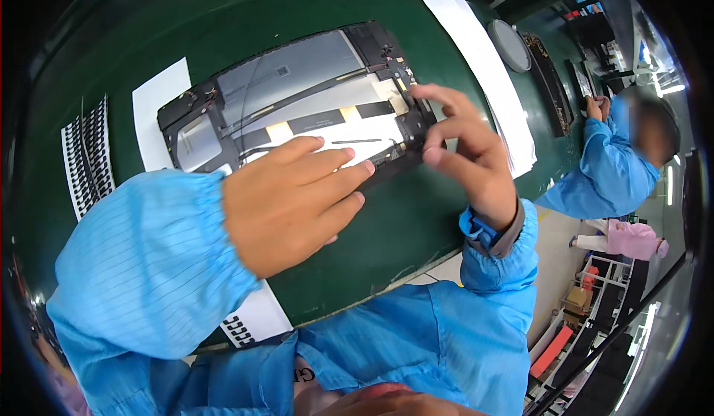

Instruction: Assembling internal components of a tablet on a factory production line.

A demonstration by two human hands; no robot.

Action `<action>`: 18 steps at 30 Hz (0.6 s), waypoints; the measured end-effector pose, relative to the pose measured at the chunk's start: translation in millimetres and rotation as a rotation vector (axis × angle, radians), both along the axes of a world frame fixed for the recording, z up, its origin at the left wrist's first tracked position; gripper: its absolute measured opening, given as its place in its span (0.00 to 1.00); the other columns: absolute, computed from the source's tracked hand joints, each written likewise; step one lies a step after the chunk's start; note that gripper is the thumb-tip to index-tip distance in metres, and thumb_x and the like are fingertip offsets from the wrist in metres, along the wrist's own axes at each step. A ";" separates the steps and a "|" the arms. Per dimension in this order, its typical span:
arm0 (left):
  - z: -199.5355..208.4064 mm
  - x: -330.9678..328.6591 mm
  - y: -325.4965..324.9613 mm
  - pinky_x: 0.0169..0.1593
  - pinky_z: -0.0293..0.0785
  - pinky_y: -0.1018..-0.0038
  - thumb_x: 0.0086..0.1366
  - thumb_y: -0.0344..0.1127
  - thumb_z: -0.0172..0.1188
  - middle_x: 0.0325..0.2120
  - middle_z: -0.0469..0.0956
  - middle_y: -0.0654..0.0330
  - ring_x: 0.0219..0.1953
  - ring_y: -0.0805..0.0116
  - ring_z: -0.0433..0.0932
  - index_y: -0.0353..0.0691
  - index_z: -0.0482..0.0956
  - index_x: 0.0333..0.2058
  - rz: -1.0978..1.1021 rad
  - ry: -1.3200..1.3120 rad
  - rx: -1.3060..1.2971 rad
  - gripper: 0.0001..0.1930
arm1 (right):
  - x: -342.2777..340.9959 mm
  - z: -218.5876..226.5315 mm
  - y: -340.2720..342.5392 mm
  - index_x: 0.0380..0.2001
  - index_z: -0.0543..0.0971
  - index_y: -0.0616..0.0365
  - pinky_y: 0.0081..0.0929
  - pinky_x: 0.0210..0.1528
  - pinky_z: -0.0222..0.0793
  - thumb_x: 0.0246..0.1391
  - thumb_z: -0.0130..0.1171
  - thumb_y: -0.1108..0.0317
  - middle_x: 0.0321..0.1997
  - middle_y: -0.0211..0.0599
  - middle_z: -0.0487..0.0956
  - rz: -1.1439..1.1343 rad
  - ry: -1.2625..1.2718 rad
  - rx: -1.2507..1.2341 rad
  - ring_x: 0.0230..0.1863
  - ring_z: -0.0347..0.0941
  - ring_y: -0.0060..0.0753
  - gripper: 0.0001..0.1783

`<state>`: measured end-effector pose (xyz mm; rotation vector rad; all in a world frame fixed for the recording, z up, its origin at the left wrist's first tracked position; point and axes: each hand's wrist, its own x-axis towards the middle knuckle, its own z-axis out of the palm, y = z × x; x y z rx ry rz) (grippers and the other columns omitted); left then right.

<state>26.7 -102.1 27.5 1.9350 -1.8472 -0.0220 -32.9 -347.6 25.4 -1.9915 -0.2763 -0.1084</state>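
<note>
An opened tablet (297, 81) lies on the green table, its inside facing up, with a grey metal sheet, a white and silver battery area and yellowish tape strips. My left hand (294, 200) rests flat over its near edge, palm down, fingers stretched out to the right. At the tablet's right edge is my right hand (468, 148). Its index finger reaches to the edge strip, while thumb and middle fingertip come together near the lower right corner. Whatever lies between those fingertips, if anything, is too small to make out. A thin dark cable (249, 81) loops over the sheet.
White paper sheets (487, 81) lie right of the tablet, another sheet (160, 104) left of it. Strips of black parts (88, 156) sit at far left. A round grey lid (510, 46) and a long dark tray (549, 81) stand beyond, near a co-worker in blue (610, 171).
</note>
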 end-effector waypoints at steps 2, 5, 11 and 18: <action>-13.5 5.7 -12.7 0.49 0.65 0.59 0.36 0.28 0.63 0.46 0.68 0.48 0.47 0.50 0.68 0.32 0.72 0.37 -0.026 0.007 -0.024 0.24 | 1.2 -5.9 2.1 0.22 0.76 0.57 0.34 0.58 0.48 0.37 0.57 0.77 0.54 0.43 0.65 0.019 0.038 -0.136 0.58 0.55 0.45 0.05; -22.3 9.8 -19.6 0.45 0.69 0.61 0.37 0.27 0.62 0.44 0.70 0.49 0.44 0.53 0.70 0.31 0.73 0.36 -0.036 0.027 -0.076 0.22 | 1.8 -11.2 -1.8 0.21 0.76 0.58 0.35 0.58 0.46 0.36 0.57 0.77 0.55 0.43 0.65 0.013 0.040 -0.159 0.58 0.54 0.46 0.04; -20.4 11.3 -18.4 0.45 0.69 0.61 0.39 0.26 0.61 0.43 0.71 0.50 0.44 0.54 0.71 0.32 0.74 0.35 0.004 0.095 -0.054 0.19 | 5.1 -7.7 -0.6 0.20 0.76 0.59 0.37 0.58 0.45 0.35 0.58 0.76 0.54 0.43 0.65 -0.008 0.064 -0.144 0.58 0.54 0.47 0.04; -23.2 10.0 -16.4 0.45 0.69 0.64 0.43 0.27 0.58 0.40 0.73 0.50 0.41 0.57 0.71 0.31 0.76 0.31 0.047 0.042 -0.092 0.13 | 6.9 -9.1 4.9 0.20 0.74 0.59 0.38 0.59 0.42 0.36 0.56 0.75 0.55 0.46 0.64 0.010 0.043 -0.235 0.59 0.51 0.47 0.03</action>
